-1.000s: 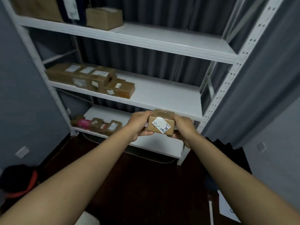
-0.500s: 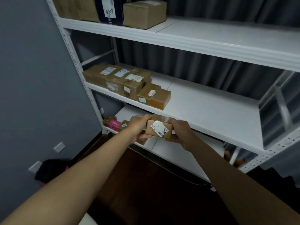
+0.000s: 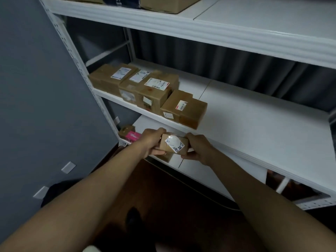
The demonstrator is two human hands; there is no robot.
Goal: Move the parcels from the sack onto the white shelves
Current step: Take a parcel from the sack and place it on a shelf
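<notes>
Brown cardboard, a small oblong parcel [image 3: 172, 146], sits between both hands in front of the white metal shelves [image 3: 254, 113], level with the front edge of the middle shelf and above the lowest one. Its long axis runs left to right, dipping slightly toward the right, and the face with a white, creased shipping label is turned up toward the camera; the print on the label reads upside down from here.

The left hand [image 3: 151, 142] has its grip closed over the parcel's left end, fingers over the top and thumb underneath. The right hand [image 3: 197, 149] grasps the right end the same way, thumb low along the near edge. Both ends of the parcel are covered by the hands, so its full length cannot be made out.

On the middle shelf, toward the left, a row of larger brown cardboard boxes with white labels [image 3: 134, 84] stands pushed together, with a flatter brown box [image 3: 183, 109] just beside them on the right. On the lowest shelf, partly hidden behind the left wrist, lie a small brown box [image 3: 126, 130] and a bright pink packet [image 3: 133, 136]. More boxes on the top shelf are cut off by the frame. A dark bundle by the grey wall, low left, is too dim to identify.
</notes>
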